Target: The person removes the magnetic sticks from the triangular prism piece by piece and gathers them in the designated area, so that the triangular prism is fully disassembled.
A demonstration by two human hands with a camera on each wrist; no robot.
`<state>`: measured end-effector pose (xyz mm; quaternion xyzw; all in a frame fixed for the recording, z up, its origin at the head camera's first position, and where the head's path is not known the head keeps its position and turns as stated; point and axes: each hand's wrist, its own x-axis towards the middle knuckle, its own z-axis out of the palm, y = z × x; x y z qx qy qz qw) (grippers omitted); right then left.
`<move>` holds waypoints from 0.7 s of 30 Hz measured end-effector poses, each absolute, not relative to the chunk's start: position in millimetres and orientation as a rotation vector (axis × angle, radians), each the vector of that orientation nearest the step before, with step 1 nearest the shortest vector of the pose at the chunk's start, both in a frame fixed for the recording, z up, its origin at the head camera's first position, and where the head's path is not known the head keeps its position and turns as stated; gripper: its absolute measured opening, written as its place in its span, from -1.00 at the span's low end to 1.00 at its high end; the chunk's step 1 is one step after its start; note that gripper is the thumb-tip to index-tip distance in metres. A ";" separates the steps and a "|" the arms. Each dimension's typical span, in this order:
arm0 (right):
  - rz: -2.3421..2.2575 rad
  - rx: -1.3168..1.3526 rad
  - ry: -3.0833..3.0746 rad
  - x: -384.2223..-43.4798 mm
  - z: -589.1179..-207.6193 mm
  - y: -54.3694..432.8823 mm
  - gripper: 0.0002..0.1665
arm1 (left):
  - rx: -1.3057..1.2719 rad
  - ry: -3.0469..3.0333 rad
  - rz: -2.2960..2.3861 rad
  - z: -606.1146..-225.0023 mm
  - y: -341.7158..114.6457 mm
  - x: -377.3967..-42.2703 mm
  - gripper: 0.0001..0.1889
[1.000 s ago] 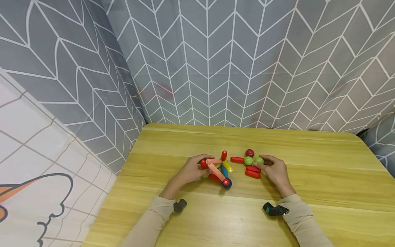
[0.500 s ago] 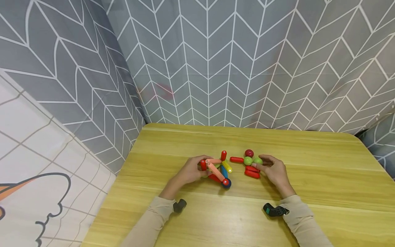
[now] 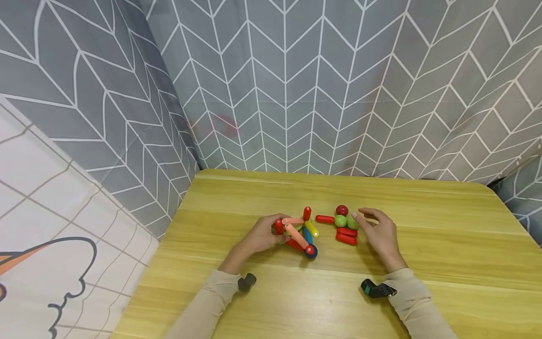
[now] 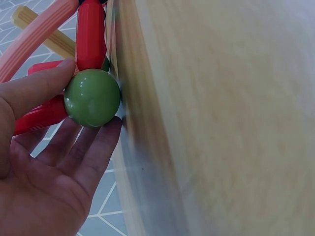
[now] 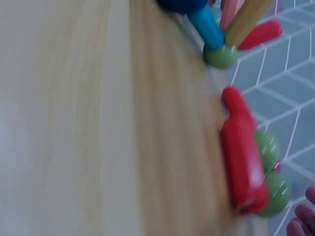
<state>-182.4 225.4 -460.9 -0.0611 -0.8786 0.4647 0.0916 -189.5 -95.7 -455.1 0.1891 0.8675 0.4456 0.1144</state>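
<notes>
My left hand [image 3: 263, 233] pinches a green ball [image 4: 92, 98] at the left corner of a magnetic ball-and-rod frame, thumb above and fingertips below in the left wrist view. Red rods run off from that ball. The frame also has salmon rods [image 3: 298, 236], a yellow rod [image 3: 312, 229], a blue rod [image 3: 307, 235] and a dark blue ball [image 3: 311, 254]. My right hand [image 3: 382, 235] holds nothing, its fingers spread just right of a loose green ball [image 3: 352, 223]. In the right wrist view, only its fingertips [image 5: 304, 221] show, apart from the balls.
A second green ball [image 3: 340, 221] and a dark red ball [image 3: 342, 210] lie beside the loose one. One red rod [image 3: 325, 219] points toward the frame, and two more red rods [image 3: 346, 239] lie in front. A patterned curtain [image 3: 288, 94] hangs behind the wooden table [image 3: 296, 301].
My right hand has let go of the right green ball and drawn back slightly to the right. That ball now sits a little nearer the other green one. The left hand keeps its grip.
</notes>
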 end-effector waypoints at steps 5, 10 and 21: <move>1.379 -0.099 -2.589 -176.0 -441.2 208.0 -0.46 | 0.558 2.555 1.300 -454.4 -95.0 -189.6 -0.52; 1.369 0.109 -2.563 -171.2 -430.0 188.4 -0.60 | 0.552 2.552 1.305 -454.0 -93.8 -189.5 -0.51; 1.308 0.434 -2.550 -152.2 -422.7 161.1 -0.69 | 0.584 2.556 1.294 -454.5 -93.4 -190.3 -0.50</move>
